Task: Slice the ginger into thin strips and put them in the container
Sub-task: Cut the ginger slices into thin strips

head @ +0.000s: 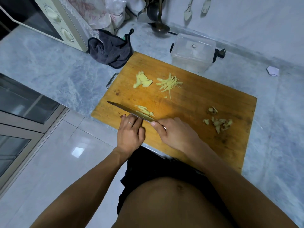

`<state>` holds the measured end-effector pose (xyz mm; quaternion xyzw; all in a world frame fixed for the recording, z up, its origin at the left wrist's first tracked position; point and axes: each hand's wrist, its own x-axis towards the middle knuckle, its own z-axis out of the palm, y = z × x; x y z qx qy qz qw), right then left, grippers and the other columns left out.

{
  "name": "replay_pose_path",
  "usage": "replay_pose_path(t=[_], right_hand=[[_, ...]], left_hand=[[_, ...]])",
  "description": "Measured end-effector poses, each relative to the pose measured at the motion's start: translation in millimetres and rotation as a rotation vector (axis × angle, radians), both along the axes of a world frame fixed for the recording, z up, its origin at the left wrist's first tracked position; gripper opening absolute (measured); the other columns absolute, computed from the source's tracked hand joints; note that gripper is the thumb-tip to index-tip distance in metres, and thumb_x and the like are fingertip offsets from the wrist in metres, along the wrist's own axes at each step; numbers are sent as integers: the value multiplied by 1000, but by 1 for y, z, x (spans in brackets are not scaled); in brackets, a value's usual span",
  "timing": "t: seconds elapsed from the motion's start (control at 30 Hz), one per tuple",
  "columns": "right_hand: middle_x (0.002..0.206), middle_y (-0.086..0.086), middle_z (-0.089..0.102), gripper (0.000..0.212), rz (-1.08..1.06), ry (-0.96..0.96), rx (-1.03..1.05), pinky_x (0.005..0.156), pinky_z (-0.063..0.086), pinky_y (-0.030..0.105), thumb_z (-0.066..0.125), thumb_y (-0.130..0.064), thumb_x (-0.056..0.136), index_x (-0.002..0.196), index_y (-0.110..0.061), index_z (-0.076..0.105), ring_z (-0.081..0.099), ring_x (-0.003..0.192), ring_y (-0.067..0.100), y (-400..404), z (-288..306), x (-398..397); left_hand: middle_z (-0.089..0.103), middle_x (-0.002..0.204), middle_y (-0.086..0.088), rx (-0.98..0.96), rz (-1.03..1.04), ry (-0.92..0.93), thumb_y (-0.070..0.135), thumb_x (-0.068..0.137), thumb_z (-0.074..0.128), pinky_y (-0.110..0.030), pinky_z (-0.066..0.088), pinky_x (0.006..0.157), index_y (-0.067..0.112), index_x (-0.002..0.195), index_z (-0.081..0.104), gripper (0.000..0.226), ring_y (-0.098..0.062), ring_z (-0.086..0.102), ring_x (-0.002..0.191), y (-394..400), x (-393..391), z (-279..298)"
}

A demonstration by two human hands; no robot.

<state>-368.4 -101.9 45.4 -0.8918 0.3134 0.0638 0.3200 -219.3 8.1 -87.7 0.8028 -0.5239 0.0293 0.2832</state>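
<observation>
Right hand [174, 134] is gripping the knife [130, 111], left hand [130, 134] pressing flat beside ginger [144, 111]; strips [169, 83] are cut, slices [142, 79] are waiting, container [192, 51] looking unfilled.

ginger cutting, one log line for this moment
right hand holds knife | left hand steadies ginger | strips on board | container unused

Pale yellow ginger strips [169, 83], orange-brown board [205, 99], seemingly grey-veined counter [57, 66]

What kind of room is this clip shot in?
Most likely a home kitchen: a microwave stands on a marble-look counter, ladles hang by the wall, and ginger lies on a wooden cutting board.
</observation>
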Motion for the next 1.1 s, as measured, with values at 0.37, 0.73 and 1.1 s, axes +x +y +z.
replay_pose_path(t=[0.37, 0.73, 1.1], right_hand=[[83, 8, 62, 49, 1, 16, -7, 61, 39, 35, 32, -53, 103, 100, -19, 67, 60, 86, 36, -2, -7, 6], [83, 8, 61, 50, -10, 9, -2, 65, 46, 39, 30, -52, 104, 98, -17, 65, 59, 87, 37, 2, 1, -1], [69, 3, 51, 49, 13, -1, -24, 56, 39, 36, 30, -52, 104, 82, -17, 56, 53, 68, 32, -1, 4, -3]], left_hand=[[64, 98, -17, -34, 5, -1, 9, 83, 51, -56, 46, 92, 1, 105, 71, 31, -36, 56, 100, -3, -1, 1], [62, 98, -17, -6, -1, 0, 12, 86, 45, -60, 45, 90, 2, 110, 70, 36, -37, 57, 102, -1, 0, 2], [62, 96, -16, -36, 3, 23, 11, 86, 46, -60, 45, 88, 0, 106, 71, 34, -36, 57, 100, -3, -1, -2]])
